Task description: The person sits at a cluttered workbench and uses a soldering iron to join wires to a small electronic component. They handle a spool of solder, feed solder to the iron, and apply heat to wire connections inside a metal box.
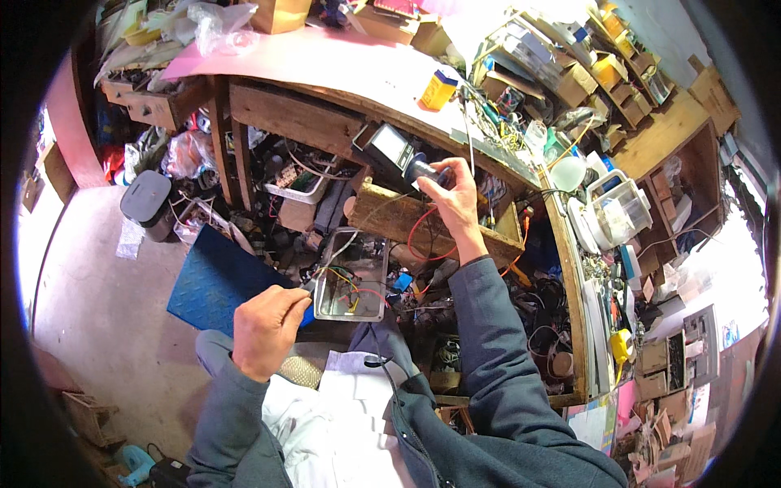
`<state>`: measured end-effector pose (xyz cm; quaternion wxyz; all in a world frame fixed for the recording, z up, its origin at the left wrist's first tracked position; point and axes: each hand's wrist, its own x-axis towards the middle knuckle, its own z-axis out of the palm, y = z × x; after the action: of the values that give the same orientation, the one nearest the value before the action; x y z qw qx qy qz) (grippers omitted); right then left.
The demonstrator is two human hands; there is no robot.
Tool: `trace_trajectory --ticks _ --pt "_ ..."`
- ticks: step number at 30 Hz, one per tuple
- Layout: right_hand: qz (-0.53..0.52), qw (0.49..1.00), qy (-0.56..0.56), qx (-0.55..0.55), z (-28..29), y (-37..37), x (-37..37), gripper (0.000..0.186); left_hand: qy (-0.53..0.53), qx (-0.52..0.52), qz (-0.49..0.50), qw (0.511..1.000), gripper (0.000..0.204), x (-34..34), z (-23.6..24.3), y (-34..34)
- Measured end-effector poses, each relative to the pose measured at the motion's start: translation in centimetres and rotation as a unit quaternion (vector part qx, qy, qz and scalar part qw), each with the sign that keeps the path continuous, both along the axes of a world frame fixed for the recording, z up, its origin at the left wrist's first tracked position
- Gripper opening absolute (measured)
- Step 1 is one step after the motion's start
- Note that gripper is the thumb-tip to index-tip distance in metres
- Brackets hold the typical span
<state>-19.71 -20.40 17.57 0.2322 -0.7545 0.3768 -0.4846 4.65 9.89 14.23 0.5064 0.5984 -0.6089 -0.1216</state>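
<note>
My right hand [453,195] reaches over an open wooden drawer [390,207], its fingers closed round a black cylindrical part [421,168]. Just beyond that part sits a dark box-shaped meter [388,148] with a pale face; whether the two are joined I cannot tell. Lower and to the left, my left hand [271,329] is closed in a pinch beside a shallow metal tray [324,305]. What the pinch holds is too small to make out. Thin yellow, red and blue wires [348,281] lie in and over the tray. A red wire [411,236] loops below my right hand.
A workbench [325,73] runs across the far side, with a yellow-and-blue box [438,89] on it. A blue textured board [213,272] leans left of the tray. Cluttered shelves and a clear plastic container [620,213] stand right. A dark bin [146,199] stands on the left floor.
</note>
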Motion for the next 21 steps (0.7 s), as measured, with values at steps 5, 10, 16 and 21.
trace_trajectory --ticks 5,10,16,21 --pt "-0.1 0.99 0.095 -0.027 0.1 0.7 -1.0 0.031 -0.021 -0.012 -0.017 1.0 0.01 -0.5 -0.8 -0.2" --pt "-0.1 0.984 0.144 -0.01 -0.1 1.1 -1.5 0.035 -0.009 0.007 -0.025 1.0 0.009 -0.6 -0.9 -0.3" --pt "-0.093 0.989 0.11 -0.013 -0.8 0.8 -2.4 0.04 0.005 -0.003 -0.016 1.0 0.009 -0.4 -1.0 -0.5" --pt "-0.126 0.99 0.054 -0.038 -1.4 0.5 -2.6 0.036 0.025 -0.008 -0.003 1.0 0.008 0.1 -0.9 -0.6"
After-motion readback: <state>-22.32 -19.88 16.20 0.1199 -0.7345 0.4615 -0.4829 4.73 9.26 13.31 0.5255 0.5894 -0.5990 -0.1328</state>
